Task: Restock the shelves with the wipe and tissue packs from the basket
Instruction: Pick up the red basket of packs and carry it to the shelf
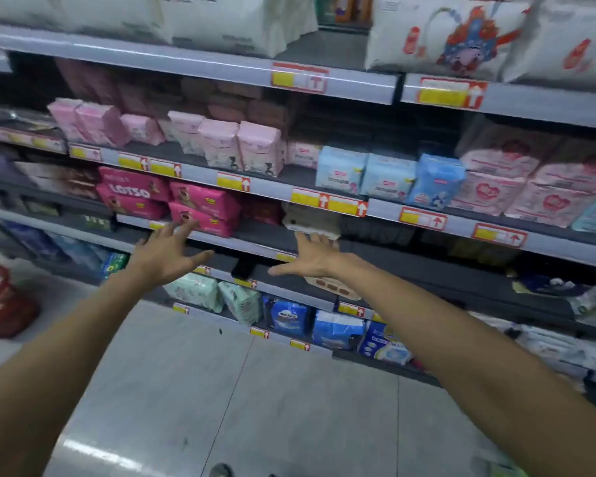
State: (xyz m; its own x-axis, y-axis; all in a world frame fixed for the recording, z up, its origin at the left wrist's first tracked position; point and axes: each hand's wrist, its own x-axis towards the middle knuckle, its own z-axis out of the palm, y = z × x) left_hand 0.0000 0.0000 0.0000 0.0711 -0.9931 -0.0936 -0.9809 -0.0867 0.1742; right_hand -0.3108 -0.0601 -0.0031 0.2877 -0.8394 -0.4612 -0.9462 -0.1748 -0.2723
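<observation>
Both my arms reach out toward the store shelves. My left hand [167, 251] is spread, fingers straight, just in front of the stacked bright pink packs [200, 210] on the third shelf; it holds nothing. My right hand [312, 258] is also spread and empty, its fingertips at the lower edge of a pale beige pack [310, 220] that lies on the same shelf [255, 241]. Whether those fingertips touch the pack is unclear. A red basket [0, 297] stands on the floor at the far left, partly cut off.
Above are pale pink packs [238, 146], light blue packs [386, 177] and large white bags [444, 36]. Below are mint green packs [214, 294] and blue packs [324, 325]. The grey tiled floor [238, 390] lies in front of the shelves.
</observation>
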